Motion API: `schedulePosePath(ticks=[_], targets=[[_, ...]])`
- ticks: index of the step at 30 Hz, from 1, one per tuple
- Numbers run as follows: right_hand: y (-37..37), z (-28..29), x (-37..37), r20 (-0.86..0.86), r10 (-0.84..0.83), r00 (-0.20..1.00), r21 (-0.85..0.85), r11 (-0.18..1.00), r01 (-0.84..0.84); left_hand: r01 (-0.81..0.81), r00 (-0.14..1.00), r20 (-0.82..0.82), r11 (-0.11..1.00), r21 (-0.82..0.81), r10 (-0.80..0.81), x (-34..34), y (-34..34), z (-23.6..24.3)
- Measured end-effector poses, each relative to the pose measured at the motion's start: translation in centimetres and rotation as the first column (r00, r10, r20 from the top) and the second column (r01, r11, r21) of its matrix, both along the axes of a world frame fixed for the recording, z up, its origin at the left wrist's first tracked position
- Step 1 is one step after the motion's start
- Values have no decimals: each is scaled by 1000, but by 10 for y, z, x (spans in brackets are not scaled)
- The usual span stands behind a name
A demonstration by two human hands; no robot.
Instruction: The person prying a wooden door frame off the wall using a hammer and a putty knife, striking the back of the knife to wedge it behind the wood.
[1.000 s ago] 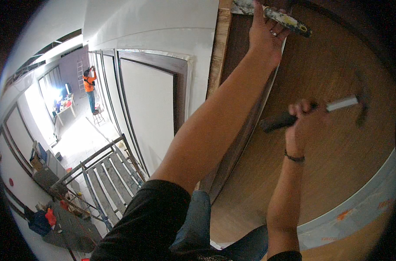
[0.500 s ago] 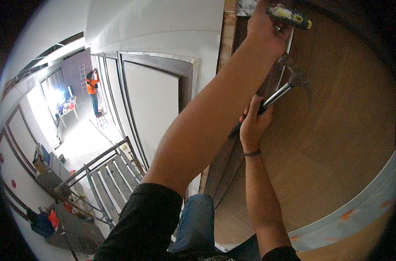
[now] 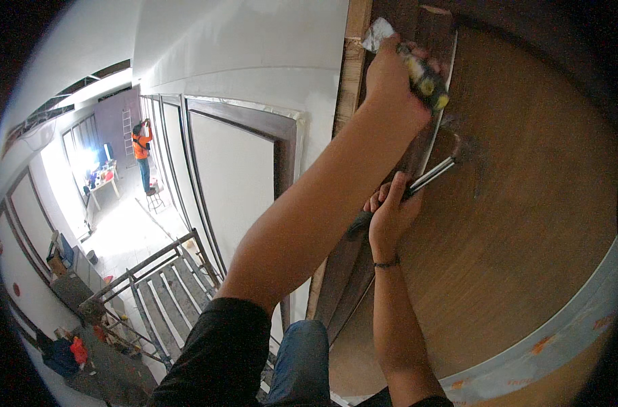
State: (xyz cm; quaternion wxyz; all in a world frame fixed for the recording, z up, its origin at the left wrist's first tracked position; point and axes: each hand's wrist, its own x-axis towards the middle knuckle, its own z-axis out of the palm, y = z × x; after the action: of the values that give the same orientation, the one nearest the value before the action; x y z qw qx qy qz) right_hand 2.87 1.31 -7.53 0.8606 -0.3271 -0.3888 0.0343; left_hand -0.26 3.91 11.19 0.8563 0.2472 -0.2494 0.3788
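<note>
At the top right, my left hand [image 3: 390,78] is closed on a paint-smeared black-and-yellow tool [image 3: 424,81] with a pale upper end, against a dark brown trim strip [image 3: 431,22] along a brown wooden panel [image 3: 519,224]. Lower down, my right hand [image 3: 394,217] grips the dark handle of a hammer [image 3: 432,179]. Its metal shaft slants up to the right, below the left hand's tool, and the head is blurred over the panel. My left forearm crosses in front of part of the trim.
At the left is a bright corridor with framed wall panels [image 3: 229,176], a metal scaffold with slats [image 3: 175,308], a cluttered white table [image 3: 104,178] and a ladder [image 3: 127,127]. A co-worker in orange [image 3: 141,146] stands on a stool. Tools and bags [image 3: 71,353] lie at lower left.
My left hand has come down and left, tilting its tool more steeply. My right hand has moved left and down from the middle of the panel, bringing the hammer nearer the trim.
</note>
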Motion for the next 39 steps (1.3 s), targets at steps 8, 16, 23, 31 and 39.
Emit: schedulePosePath(ticks=[8,16,23,31,39], targets=[[-9,-11,10,20,71,997,-38,997,-70,-128,982,-105,965,230,155,1,15,-44],[-14,-22,19,-47,112,993,8,994,-111,-175,924,-270,926,334,272,-10,-9,-86],[-19,-22,17,-35,105,994,-57,993,-107,-320,891,-199,876,361,408,-10,-5,-72],[-22,-28,19,-32,96,995,-90,991,-99,-273,935,-144,916,296,325,2,15,-70],[-36,-35,2,-94,96,991,16,995,-95,-306,931,-119,915,264,346,11,15,-69]])
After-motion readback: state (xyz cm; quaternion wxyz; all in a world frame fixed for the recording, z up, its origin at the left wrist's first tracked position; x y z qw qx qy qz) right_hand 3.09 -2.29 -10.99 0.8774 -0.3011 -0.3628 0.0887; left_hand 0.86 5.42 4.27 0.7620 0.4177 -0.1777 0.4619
